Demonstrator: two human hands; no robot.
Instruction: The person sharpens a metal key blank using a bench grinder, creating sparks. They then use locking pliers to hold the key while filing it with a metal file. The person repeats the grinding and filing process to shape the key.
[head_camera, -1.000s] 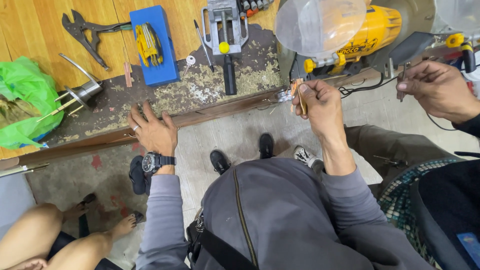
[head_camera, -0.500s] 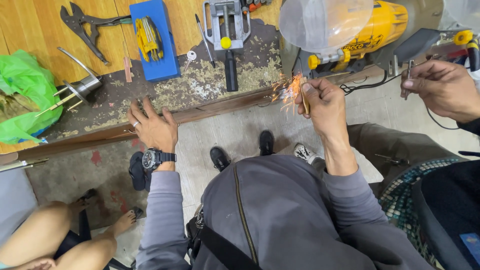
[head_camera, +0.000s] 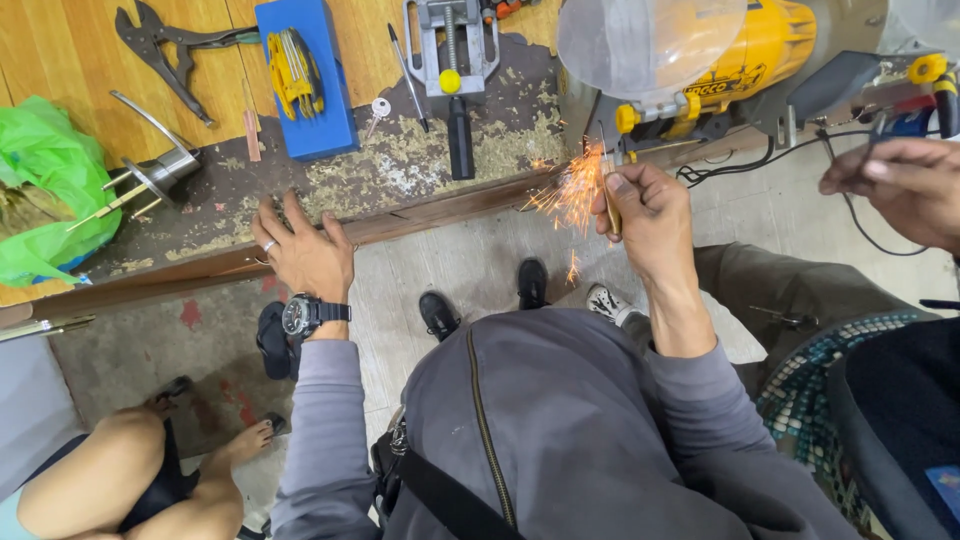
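A scarred wooden workbench (head_camera: 300, 190) was seen from above, running across the upper part of the view, with a yellow bench grinder (head_camera: 740, 50) mounted at its right end behind a clear round shield (head_camera: 645, 40). A blue case of hex keys (head_camera: 300, 75), a small grey vise (head_camera: 450, 40), black locking pliers (head_camera: 170, 50) and a green plastic bag (head_camera: 45, 170) were laid out along the bench. The right arm was raised from a grey sleeve, bent at the elbow, and the right hand (head_camera: 650, 215) was held at the bench edge just below the grinder. Its fingers were curled tightly together, clamped on a thin brass-coloured metal piece (head_camera: 612, 205) that was pressed up toward the wheel, where orange sparks (head_camera: 575, 190) were thrown off to the left. The left arm was stretched forward, a black wristwatch (head_camera: 300, 315) worn on it, and the left hand (head_camera: 300, 250) was rested flat on the bench edge, fingers spread apart and holding nothing. Another person's hand (head_camera: 895, 190) was seen at the far right, apart from both.
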